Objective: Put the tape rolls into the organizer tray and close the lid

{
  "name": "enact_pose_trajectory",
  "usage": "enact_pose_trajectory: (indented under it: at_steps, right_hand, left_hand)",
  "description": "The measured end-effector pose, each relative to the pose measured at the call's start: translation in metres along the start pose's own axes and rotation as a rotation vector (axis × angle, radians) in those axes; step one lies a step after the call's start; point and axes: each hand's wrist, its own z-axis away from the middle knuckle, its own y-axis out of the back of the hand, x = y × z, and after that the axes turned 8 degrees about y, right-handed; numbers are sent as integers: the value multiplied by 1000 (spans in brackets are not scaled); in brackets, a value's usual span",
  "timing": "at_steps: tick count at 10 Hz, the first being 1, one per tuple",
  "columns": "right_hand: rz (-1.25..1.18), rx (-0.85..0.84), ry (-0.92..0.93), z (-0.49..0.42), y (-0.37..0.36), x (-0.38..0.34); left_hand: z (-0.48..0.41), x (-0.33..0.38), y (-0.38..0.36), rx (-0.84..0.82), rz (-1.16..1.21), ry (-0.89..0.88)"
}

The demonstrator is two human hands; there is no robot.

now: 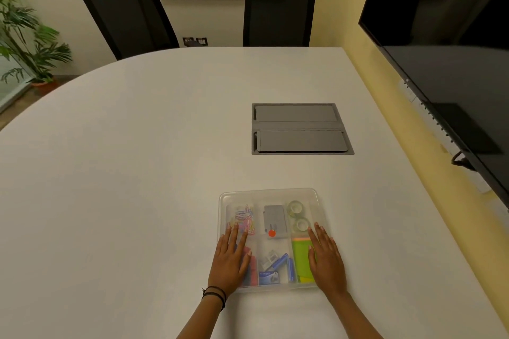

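Observation:
A clear plastic organizer tray (271,192) sits on the white table near me, with its translucent lid lying flat over it. Two tape rolls show through the lid in the far right compartment, one (295,207) behind the other (302,224). My left hand (230,259) lies flat, palm down, on the lid's left side. My right hand (326,257) lies flat on its right side. Both hands have their fingers spread and hold nothing.
Under the lid lie coloured paper clips (244,219), a grey box (275,218), blue items (275,270) and green sticky notes (300,256). A grey cable hatch (300,128) is set in the table beyond. Two black chairs (278,12) stand at the far edge; a screen (451,44) hangs at right.

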Motion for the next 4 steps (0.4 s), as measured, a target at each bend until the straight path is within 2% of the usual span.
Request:
enact_pose_trajectory:
  at_steps: [3,4]
  right_hand:
    - [14,-50,-20,1,4,-5]
    - [43,-39,-3,-12,11,-5]
  left_hand:
    - [2,5,17,19,-60,6]
    - [-1,5,11,118,-123,-31]
